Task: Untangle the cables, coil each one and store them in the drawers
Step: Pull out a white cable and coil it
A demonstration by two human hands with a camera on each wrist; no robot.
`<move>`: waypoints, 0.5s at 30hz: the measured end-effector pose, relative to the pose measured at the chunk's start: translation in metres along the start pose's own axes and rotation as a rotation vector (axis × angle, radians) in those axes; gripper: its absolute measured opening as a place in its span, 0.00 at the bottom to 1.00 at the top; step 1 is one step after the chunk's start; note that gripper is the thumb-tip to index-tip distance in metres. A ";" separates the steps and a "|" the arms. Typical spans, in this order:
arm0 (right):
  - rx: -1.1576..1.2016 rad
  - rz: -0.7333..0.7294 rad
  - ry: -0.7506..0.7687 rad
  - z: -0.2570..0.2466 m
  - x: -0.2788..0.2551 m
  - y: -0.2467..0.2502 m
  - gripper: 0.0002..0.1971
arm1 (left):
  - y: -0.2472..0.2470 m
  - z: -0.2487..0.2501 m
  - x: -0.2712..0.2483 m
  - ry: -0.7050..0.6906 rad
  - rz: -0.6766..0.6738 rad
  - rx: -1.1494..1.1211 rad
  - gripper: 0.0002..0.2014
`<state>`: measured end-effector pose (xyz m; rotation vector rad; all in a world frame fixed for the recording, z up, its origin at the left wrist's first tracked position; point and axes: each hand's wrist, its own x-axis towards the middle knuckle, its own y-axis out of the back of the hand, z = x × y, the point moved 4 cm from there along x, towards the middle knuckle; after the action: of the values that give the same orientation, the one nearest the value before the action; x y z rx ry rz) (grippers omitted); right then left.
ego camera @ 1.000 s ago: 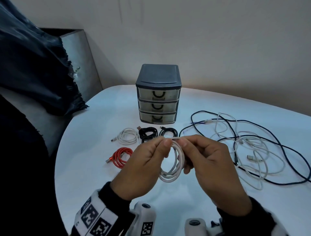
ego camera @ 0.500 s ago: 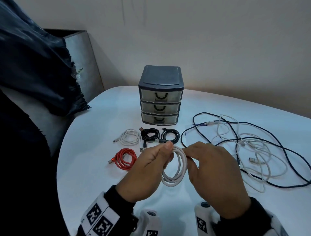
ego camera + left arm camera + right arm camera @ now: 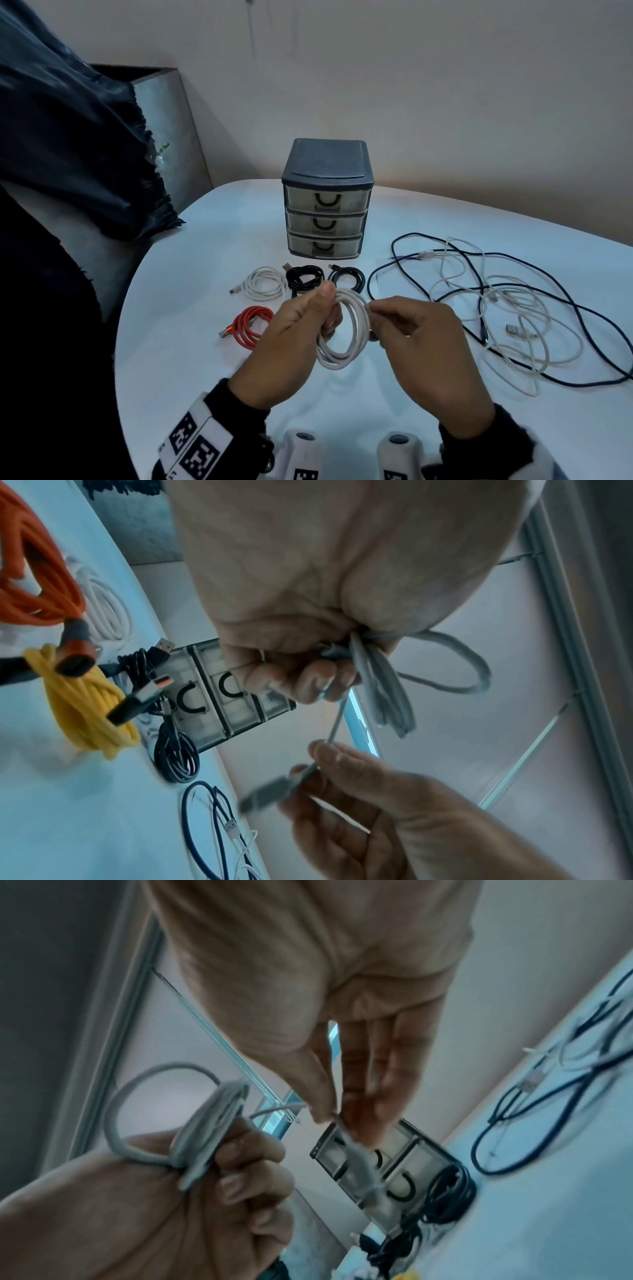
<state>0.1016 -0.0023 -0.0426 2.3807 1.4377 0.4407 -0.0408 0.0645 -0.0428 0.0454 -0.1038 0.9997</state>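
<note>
Drawer unit (image 3: 327, 198) contents stay murky behind cloudy fronts. Left hand (image 3: 291, 342) grips white coil (image 3: 346, 329); right hand (image 3: 421, 346) apparently pinches its blurred loose end.

1. Head view: dim, cool light; soft shadows on the white table (image 3: 191, 359).
2. Dark vignette at left; edges bow.
3. Wrist views: motion blur, right hand (image 3: 363, 1096) fingers smeared.

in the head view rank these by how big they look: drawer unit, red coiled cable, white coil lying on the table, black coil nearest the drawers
1. drawer unit
2. red coiled cable
3. white coil lying on the table; looks close to the red one, so order unsure
4. black coil
</note>
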 end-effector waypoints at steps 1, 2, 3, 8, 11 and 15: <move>0.162 0.013 -0.065 0.002 0.002 -0.001 0.08 | 0.000 -0.003 0.000 -0.002 -0.010 0.028 0.24; 0.352 0.020 -0.153 0.004 0.002 -0.002 0.07 | 0.000 -0.005 0.001 0.001 -0.013 0.055 0.26; 0.534 0.007 -0.234 0.006 0.003 -0.005 0.05 | 0.000 -0.007 0.002 0.000 -0.012 0.068 0.27; 0.884 -0.208 -0.394 0.007 -0.002 -0.021 0.11 | 0.003 -0.009 0.004 -0.028 0.001 0.061 0.35; 0.932 -0.332 -0.358 0.002 -0.009 -0.029 0.09 | 0.000 -0.007 0.003 -0.064 0.024 0.081 0.27; 1.098 -0.381 -0.428 0.004 -0.019 -0.039 0.13 | -0.003 -0.003 0.002 -0.111 0.126 0.280 0.20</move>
<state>0.0640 -0.0030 -0.0644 2.4850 2.1408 -1.1637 -0.0368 0.0651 -0.0457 0.3542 -0.0682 1.1326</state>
